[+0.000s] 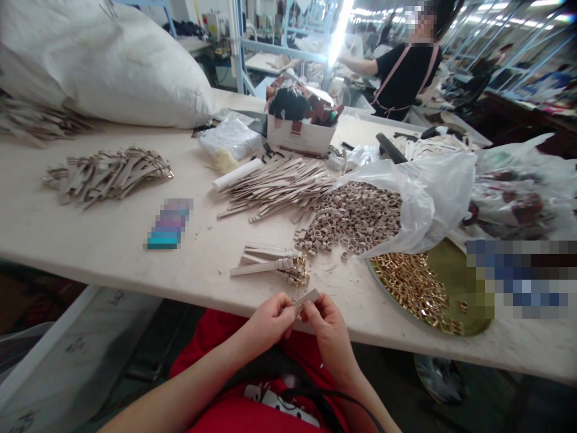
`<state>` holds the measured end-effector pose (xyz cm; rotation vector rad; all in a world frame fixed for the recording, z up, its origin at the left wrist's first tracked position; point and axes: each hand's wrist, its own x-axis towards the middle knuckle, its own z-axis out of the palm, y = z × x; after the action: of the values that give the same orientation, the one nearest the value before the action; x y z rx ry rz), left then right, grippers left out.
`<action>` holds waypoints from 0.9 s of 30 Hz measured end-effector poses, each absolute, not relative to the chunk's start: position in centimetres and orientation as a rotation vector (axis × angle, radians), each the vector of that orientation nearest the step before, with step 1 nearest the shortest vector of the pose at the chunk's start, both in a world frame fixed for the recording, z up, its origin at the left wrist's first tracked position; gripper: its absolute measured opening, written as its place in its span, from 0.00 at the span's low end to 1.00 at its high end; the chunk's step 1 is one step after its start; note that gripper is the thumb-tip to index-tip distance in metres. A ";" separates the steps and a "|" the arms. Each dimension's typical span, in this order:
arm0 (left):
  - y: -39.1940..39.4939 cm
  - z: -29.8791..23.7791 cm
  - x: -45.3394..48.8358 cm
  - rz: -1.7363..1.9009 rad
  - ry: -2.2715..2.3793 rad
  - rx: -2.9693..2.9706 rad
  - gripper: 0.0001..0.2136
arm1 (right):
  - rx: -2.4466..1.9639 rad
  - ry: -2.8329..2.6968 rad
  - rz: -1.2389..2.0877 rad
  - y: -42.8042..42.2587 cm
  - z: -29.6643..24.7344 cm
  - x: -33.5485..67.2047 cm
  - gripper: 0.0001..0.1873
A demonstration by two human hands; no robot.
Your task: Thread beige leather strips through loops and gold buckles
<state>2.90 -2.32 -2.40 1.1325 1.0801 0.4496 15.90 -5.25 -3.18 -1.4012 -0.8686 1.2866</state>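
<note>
Both my hands meet at the near edge of the table [90, 234]. My left hand [270, 319] and my right hand [327, 322] are closed on the same short beige strap [306, 297], pinching it between the fingertips. Just beyond them lie a few finished straps with gold buckles [282, 267]. Further back is a heap of small beige loops [356, 216] spilling from a clear plastic bag [428, 192]. To the right a round tray [451, 270] holds several loose gold buckles [410, 285].
A fan of plain beige straps [279, 186] lies mid-table and another pile [108, 171] to the left. A white sack [103, 60] fills the far left. A white box [300, 135] stands behind. A person in black works at the back right.
</note>
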 end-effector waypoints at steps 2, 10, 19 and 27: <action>-2.3 -2.5 2.9 0.450 1.079 1.121 0.07 | -1.391 -0.859 1.294 -5.3 -3.3 15.8 0.10; -2.6 -2.8 2.8 0.450 1.096 1.152 0.06 | -1.240 -0.655 1.548 -5.7 -3.9 15.6 0.09; -3.4 -2.5 2.8 0.498 1.117 1.244 0.08 | -1.178 -0.655 1.564 -6.0 -3.9 15.7 0.09; -3.4 -2.3 2.6 0.480 1.120 1.285 0.09 | -1.358 -0.841 1.399 -6.3 -3.1 15.8 0.09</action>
<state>2.59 -3.40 -2.33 1.2853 1.1199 0.4804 15.76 -6.28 -3.14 -1.3585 -0.8408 1.3990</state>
